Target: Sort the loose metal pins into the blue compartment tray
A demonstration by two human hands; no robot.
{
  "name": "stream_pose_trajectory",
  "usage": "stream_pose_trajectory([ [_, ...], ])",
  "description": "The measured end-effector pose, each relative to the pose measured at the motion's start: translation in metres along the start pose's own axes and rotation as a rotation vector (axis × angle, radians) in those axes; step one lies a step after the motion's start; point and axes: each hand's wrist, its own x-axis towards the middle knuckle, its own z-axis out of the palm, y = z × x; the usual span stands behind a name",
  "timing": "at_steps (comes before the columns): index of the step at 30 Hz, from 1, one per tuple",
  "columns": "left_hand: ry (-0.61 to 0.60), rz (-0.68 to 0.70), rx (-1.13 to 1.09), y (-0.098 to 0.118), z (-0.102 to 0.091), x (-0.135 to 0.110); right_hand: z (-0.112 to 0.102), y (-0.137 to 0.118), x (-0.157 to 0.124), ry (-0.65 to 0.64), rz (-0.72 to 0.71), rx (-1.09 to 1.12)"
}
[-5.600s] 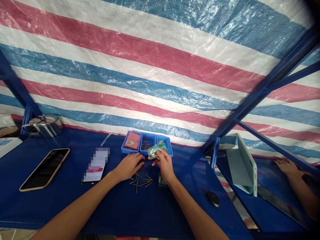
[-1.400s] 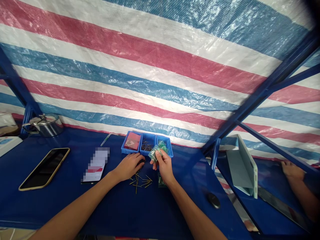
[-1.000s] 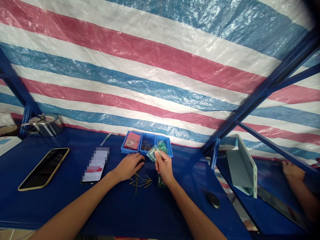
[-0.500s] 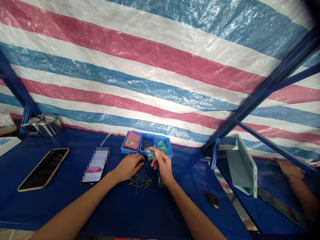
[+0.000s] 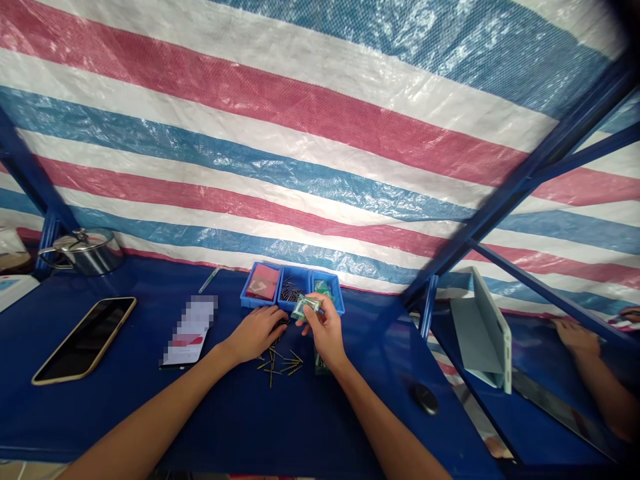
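My right hand (image 5: 325,328) pinches a small clear plastic packet with green print (image 5: 306,307) between thumb and fingers, in front of the blue bins. My left hand (image 5: 257,333) lies on the table with its fingers curled; dark bits show by the fingertips, but what they hold is hidden. Beside it spread thin, screw-like metal pieces (image 5: 291,363). More such dark pieces lie in the middle blue bin (image 5: 295,272). The right blue bin (image 5: 341,300) holds green-printed packets, and the left one (image 5: 246,300) a pinkish-red stack. Another green packet (image 5: 321,365) lies partly behind my right wrist.
Two phones, one black with a gold edge (image 5: 85,340) and one lit (image 5: 193,333), lie left. A steel pot (image 5: 93,252) stands behind them. Right are a black oval object (image 5: 425,398), a tablet in a stand case (image 5: 483,333) and another person's hand (image 5: 577,335). Striped sheeting backs the table.
The packet in my right hand has turned and now shows its shiny side, with my thumb across it. My left hand has stayed in place.
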Motion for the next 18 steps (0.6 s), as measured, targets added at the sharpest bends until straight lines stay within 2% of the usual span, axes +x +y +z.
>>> stream_pose_trajectory([
  [5, 0.008, 0.004, 0.008, -0.0004, 0.0005, -0.0005, -0.0007, 0.0023, 0.0003, 0.011, -0.055, 0.035],
  [13, 0.016, 0.011, 0.038, -0.0007, 0.0015, -0.0003, -0.0019, 0.0078, 0.0019, -0.047, -0.006, 0.036],
  [18, 0.010, 0.001, 0.036, 0.0005, -0.0006, -0.0004, -0.0033, 0.0089, 0.0018, -0.027, -0.093, -0.054],
])
